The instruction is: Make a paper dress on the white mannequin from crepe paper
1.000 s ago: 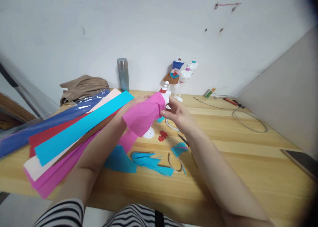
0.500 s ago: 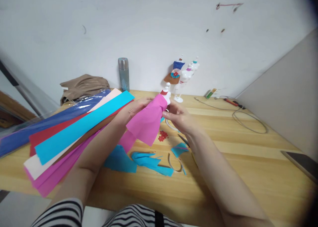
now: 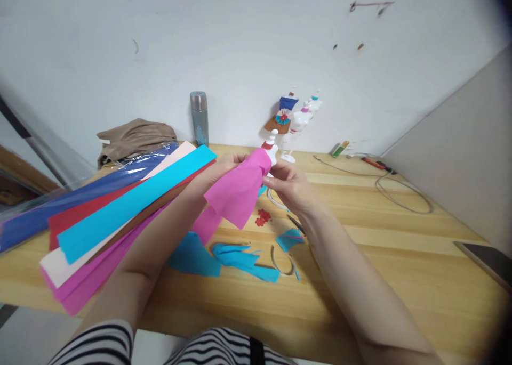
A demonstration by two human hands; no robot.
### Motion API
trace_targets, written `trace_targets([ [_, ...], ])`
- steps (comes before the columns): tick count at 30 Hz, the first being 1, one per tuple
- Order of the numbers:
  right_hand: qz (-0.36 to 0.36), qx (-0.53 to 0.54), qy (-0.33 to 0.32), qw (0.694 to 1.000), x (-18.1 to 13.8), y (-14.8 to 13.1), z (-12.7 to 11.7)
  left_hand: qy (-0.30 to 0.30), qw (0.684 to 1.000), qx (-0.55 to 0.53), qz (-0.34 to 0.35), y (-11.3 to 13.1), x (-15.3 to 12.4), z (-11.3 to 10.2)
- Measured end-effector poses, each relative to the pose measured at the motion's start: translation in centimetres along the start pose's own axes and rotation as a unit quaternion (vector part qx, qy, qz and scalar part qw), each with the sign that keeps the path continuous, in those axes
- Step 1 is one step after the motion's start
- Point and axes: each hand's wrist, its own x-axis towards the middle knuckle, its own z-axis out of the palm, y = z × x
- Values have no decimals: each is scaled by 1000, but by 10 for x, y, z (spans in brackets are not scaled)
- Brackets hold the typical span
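Note:
A small white dress-form mannequin with a red neck band is held up over the table, tilted. Pink crepe paper wraps its body and flares down to the left like a skirt. My left hand is closed on the paper from behind, its fingertips mostly hidden. With thumb and fingers pinched, my right hand grips the paper's edge at the mannequin's right side. Below lie red paper flowers, blue paper scraps, a blue square and scissors, partly covered by my right forearm.
Crepe paper strips in several colours are piled at left, beside brown cloth. A flask and more mannequins, one dressed in blue and brown, stand by the wall. A cable and a dark flat device lie at right.
The mannequin and the pink paper have shifted slightly right and up in my hands. Both hands keep their hold, and the things on the table stay where they were.

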Motion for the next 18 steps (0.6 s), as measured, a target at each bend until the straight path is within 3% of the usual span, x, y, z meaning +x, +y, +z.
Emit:
trace_targets([
  [2, 3, 22, 0, 1000, 0, -2, 1, -43, 997, -50, -42, 0, 4, -4],
  [4, 6, 35, 6, 999, 0, -2, 2, -68, 996, -54, -36, 0, 10, -13],
  [8, 15, 36, 65, 997, 4, 2, 1, 35, 996, -57, 52, 1, 29, -45],
  [11, 16, 57, 127, 990, 7, 4, -2, 113, 991, -21, 67, 4, 35, -63],
  [14, 8, 81, 182, 980, 8, 2, -5, 143, 986, 31, 76, 8, 30, -62],
  [18, 12, 92, 234, 968, 8, -5, -7, 174, 976, 118, 66, 15, 17, -38],
])
